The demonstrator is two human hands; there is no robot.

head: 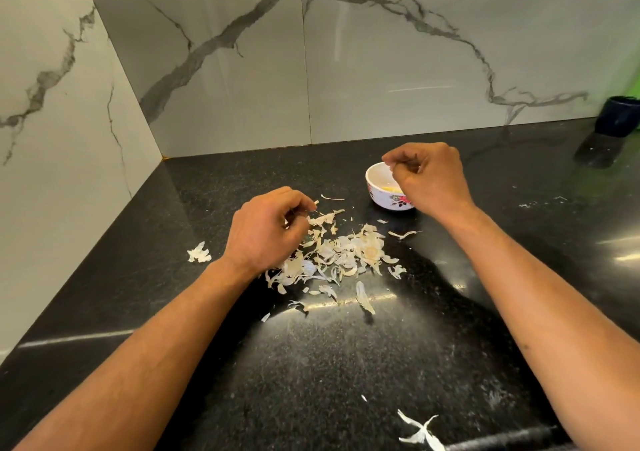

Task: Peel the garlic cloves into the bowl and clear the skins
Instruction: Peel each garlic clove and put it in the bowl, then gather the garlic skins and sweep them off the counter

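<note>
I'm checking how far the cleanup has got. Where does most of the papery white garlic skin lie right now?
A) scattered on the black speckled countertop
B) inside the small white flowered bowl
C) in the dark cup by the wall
A: the papery white garlic skins lie scattered on the black speckled countertop, near the left hand, outside the small white flowered bowl.

The right hand (427, 173) hovers over the small white bowl (377, 187), fingers curled; the left hand (266, 229) rests beside scattered garlic skins (343, 256) on the black worktop (311, 364).

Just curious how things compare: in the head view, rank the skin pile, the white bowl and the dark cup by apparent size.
1. Skin pile
2. White bowl
3. Dark cup, though cropped and farther away, so unsure.
</note>
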